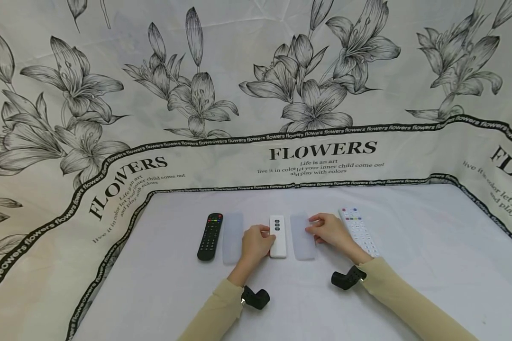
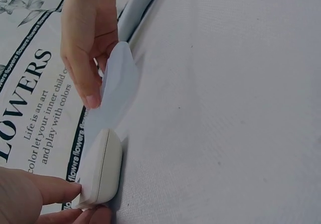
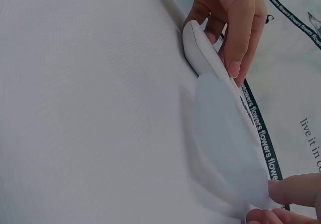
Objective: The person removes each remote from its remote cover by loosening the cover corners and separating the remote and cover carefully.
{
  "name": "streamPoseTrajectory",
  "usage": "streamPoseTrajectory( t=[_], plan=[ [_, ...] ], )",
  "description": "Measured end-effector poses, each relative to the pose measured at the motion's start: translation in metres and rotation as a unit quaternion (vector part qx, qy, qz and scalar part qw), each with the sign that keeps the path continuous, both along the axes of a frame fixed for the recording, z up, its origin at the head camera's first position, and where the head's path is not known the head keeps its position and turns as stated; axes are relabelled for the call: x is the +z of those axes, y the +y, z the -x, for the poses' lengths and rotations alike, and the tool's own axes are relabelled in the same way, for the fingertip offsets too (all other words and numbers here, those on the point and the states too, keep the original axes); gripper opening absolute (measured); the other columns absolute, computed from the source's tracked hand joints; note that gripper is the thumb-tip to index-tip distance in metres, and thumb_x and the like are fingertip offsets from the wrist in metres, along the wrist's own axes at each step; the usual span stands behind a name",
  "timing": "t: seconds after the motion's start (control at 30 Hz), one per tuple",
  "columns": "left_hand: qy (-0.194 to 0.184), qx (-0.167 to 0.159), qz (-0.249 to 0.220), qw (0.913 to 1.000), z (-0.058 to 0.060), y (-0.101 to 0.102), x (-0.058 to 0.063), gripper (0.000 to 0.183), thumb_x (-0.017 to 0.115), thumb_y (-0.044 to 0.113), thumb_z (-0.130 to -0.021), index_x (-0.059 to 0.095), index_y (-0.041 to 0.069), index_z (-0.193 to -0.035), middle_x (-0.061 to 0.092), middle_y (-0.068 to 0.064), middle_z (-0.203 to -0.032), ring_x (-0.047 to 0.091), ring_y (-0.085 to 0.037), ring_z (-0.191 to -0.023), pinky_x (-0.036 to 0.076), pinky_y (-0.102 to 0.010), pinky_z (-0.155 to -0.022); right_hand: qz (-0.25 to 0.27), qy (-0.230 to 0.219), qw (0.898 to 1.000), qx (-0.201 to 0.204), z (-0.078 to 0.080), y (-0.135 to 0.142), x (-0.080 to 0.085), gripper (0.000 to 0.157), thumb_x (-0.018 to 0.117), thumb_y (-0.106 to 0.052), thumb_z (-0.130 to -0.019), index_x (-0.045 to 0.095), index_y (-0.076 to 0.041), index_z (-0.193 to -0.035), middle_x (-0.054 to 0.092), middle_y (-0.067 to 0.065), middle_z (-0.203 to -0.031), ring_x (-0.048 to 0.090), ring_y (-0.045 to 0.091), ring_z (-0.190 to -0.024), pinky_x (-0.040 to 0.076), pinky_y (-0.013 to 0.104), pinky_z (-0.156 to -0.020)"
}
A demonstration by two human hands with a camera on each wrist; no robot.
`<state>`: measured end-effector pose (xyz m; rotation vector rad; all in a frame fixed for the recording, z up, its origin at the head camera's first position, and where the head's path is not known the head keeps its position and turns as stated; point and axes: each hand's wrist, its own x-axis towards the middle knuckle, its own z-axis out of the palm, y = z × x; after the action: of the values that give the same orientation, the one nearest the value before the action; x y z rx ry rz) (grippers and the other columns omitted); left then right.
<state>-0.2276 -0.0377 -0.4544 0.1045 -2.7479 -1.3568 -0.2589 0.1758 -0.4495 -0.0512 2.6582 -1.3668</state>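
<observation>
With its thumb and fingers, my left hand [image 1: 257,244] grips the left side of a slim white remote control [image 1: 278,251] that has a few dark buttons near its top. In the left wrist view the remote [image 2: 109,166] lies at the tablecloth. My right hand [image 1: 329,232] pinches the right edge of a translucent plastic sleeve [image 1: 302,241] just right of the remote. One side of this sleeve [image 3: 220,133] stands raised off the cloth and casts a shadow in the right wrist view.
A black remote control [image 1: 210,237] lies at the left, next to another translucent sleeve [image 1: 232,239]. Right of my right hand lies a white many-button remote control [image 1: 360,232], partly behind the wrist. A printed flower cloth [image 1: 324,166] hangs behind the white table [image 1: 153,284].
</observation>
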Motion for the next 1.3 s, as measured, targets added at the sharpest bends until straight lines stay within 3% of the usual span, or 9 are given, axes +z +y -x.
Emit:
streamPoseTrajectory(
  t=[0.2,0.43,0.7,0.87,1.1,1.3],
  plan=[
    [0.034,0.009,0.031,0.9989,-0.001,0.001,0.000,0.023,0.072,0.009,-0.079,0.072,0.002,-0.101,0.068,-0.004,-0.075,0.058,-0.012,-0.065,0.043,-0.023,-0.055,-0.022,0.015,1.000,0.000,0.000,0.002,-0.001,0.038,0.068,-0.011,-0.085,0.059,0.007,-0.118,0.069,0.015,-0.088,0.059,0.009,-0.060,0.052,0.023,-0.054],
    [0.035,0.025,0.053,0.9976,-0.004,0.005,0.011,0.024,0.067,0.015,-0.082,0.073,0.011,-0.105,0.069,0.003,-0.081,0.059,-0.011,-0.070,0.038,-0.023,-0.056,-0.034,0.033,0.998,0.029,-0.008,0.012,0.006,0.037,0.067,-0.013,-0.086,0.061,0.004,-0.119,0.069,0.016,-0.094,0.062,0.011,-0.064,0.051,0.025,-0.057],
    [0.070,-0.029,-0.022,0.9969,-0.010,0.021,0.020,0.026,0.063,0.014,-0.085,0.072,0.010,-0.109,0.073,0.000,-0.089,0.064,-0.006,-0.067,0.042,-0.019,-0.053,-0.041,0.039,0.996,0.067,-0.015,0.035,0.025,0.037,0.062,-0.013,-0.090,0.059,0.004,-0.123,0.068,0.019,-0.100,0.067,0.019,-0.073,0.055,0.030,-0.063],
    [0.064,-0.065,-0.068,0.9936,-0.013,0.036,0.022,0.028,0.063,0.013,-0.086,0.071,0.008,-0.112,0.073,-0.003,-0.092,0.065,-0.005,-0.069,0.045,-0.017,-0.057,-0.041,0.046,0.995,0.072,-0.018,0.051,0.033,0.036,0.059,-0.013,-0.093,0.057,0.005,-0.124,0.067,0.022,-0.104,0.068,0.023,-0.080,0.057,0.034,-0.067],
    [0.014,-0.096,-0.167,0.9811,-0.013,0.066,0.023,0.033,0.060,0.010,-0.088,0.065,0.003,-0.120,0.069,-0.006,-0.095,0.063,-0.009,-0.060,0.051,-0.019,-0.049,-0.068,0.102,0.992,0.032,-0.030,0.073,0.043,0.035,0.056,-0.016,-0.095,0.057,0.003,-0.125,0.066,0.024,-0.105,0.068,0.028,-0.084,0.056,0.030,-0.064],
    [-0.003,-0.106,-0.182,0.9775,-0.010,0.093,0.022,0.035,0.061,0.013,-0.088,0.063,0.005,-0.123,0.068,-0.002,-0.094,0.066,-0.014,-0.060,0.051,-0.019,-0.049,-0.129,0.164,0.978,-0.010,-0.034,0.090,0.042,0.033,0.058,-0.016,-0.094,0.060,-0.001,-0.123,0.068,0.021,-0.105,0.065,0.036,-0.095,0.051,0.040,-0.073]
  ],
)
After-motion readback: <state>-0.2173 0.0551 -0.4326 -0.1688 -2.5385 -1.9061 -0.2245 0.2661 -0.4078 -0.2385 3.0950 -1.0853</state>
